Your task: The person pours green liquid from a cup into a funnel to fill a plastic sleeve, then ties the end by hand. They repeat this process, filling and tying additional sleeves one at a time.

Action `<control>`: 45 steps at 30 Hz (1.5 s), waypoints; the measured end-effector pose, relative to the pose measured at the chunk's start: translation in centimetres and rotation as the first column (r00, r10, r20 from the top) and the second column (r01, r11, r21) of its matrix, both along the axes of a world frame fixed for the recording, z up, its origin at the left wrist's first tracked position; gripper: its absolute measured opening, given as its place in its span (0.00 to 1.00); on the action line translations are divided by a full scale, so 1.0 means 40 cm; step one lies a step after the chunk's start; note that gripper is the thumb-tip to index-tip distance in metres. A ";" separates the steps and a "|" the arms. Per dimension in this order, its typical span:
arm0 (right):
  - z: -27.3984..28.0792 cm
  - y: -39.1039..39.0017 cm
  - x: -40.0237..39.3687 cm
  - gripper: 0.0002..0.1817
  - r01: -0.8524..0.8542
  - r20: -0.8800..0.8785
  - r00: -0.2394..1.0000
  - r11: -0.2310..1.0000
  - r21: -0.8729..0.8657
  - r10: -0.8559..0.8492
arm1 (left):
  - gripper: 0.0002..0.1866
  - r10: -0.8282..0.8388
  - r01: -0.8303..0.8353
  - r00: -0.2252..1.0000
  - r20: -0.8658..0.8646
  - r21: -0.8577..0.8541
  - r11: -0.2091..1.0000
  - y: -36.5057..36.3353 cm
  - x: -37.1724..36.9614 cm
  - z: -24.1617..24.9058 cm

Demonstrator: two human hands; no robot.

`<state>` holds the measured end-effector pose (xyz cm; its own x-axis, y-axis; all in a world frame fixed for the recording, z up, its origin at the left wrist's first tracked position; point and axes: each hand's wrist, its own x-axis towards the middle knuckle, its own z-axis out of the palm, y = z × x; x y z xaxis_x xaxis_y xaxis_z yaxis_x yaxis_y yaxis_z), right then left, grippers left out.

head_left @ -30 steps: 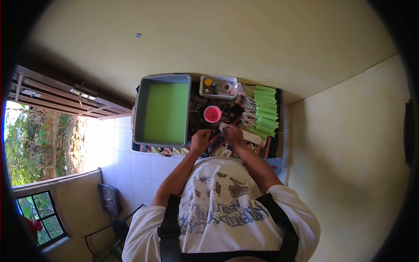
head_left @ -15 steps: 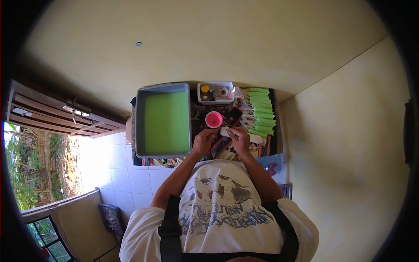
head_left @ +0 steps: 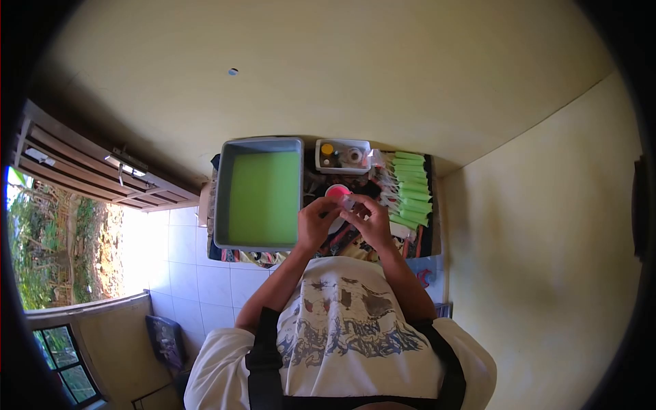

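A small translucent plastic bag (head_left: 348, 203) is pinched in the fingers of my right hand (head_left: 371, 222). My left hand (head_left: 316, 222) is closed, its fingertips meeting the bag's left side. Just beyond the fingers stands a cup with a pink inside (head_left: 336, 190), partly hidden by my hands. On the right lies a row of slim packets filled with green (head_left: 411, 186), their clear ends toward the middle. Left of my hands sits a large grey basin (head_left: 301, 195) holding green liquid (head_left: 263, 198).
Behind the cup, a white tray (head_left: 343, 171) holds a yellow-capped jar (head_left: 328, 149) and a roll of tape or similar ring (head_left: 354, 156). Patterned cloth (head_left: 355, 251) covers the table. A wall rises behind it; a doorway opens at left.
Both hands have come closer together and now overlap the near side of the cup, with the plastic bag lifted between them. The view has shifted slightly.
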<state>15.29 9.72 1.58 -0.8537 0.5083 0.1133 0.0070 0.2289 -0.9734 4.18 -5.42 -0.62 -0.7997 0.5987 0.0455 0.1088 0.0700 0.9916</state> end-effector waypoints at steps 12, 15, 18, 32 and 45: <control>-0.099 0.024 -0.043 0.22 -0.018 0.107 0.994 0.984 0.177 -0.001 | 0.10 0.164 -0.169 0.985 -0.049 -0.130 0.977 -0.068 0.016 -0.070; -0.230 0.061 -0.048 0.23 0.006 0.122 0.991 0.911 0.413 -0.062 | 0.10 0.253 -0.250 0.967 0.006 -0.147 0.957 -0.073 0.007 -0.095; -0.306 0.078 -0.044 0.19 -0.081 0.173 0.984 0.754 0.651 -0.044 | 0.11 0.286 -0.273 0.957 0.048 -0.185 0.944 -0.075 0.007 -0.099; -0.306 0.090 -0.034 0.10 0.208 -0.070 0.978 0.908 0.364 -0.196 | 0.08 0.292 -0.288 0.956 0.002 -0.159 0.944 -0.069 0.025 -0.042; 0.138 0.037 0.037 0.10 0.067 -0.195 0.980 0.845 0.530 0.044 | 0.09 0.223 -0.224 0.974 -0.025 -0.121 0.967 -0.068 0.017 -0.057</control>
